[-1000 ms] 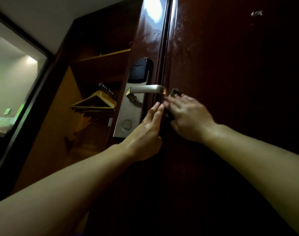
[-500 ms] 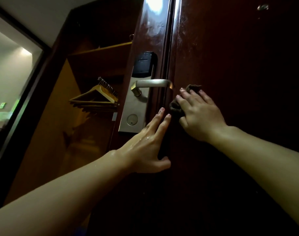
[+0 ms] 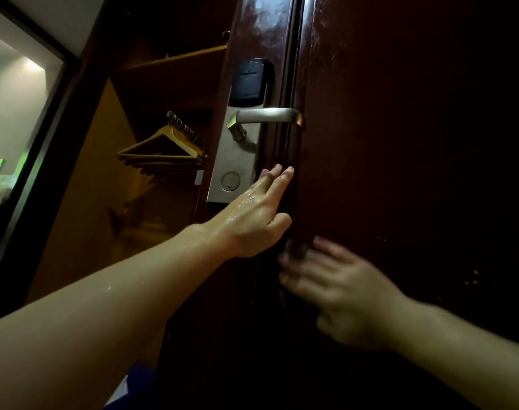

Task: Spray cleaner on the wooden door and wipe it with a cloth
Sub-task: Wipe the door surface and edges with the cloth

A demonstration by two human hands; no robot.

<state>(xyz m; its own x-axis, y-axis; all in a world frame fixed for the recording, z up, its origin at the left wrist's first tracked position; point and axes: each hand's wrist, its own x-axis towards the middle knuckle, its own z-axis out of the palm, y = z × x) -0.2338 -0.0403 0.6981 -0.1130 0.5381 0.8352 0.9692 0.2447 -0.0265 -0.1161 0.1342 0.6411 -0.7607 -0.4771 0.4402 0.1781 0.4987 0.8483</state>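
The wooden door (image 3: 400, 143) fills the right half of the view, dark red-brown and glossy, with pale streaks near its top. Its leading edge runs vertically beside the lock plate (image 3: 237, 161), which carries a black card reader (image 3: 252, 81) above a metal lever handle (image 3: 267, 116).

The left hand (image 3: 258, 211) lies flat against the door edge below the handle, fingers straight and together, thumb spread; droplets show on its back. The right hand (image 3: 338, 288) sits lower on the door face, just beside the edge, and is motion-blurred. Its fingers are spread over a dark cloth (image 3: 295, 250), of which only a small part shows above the fingertips; whether the fingers curl round the cloth cannot be told.

Left of the door, an open wardrobe (image 3: 110, 179) holds a row of wooden hangers (image 3: 166, 146) below a shelf (image 3: 175, 59). Open space remains between the door edge and the wardrobe interior.
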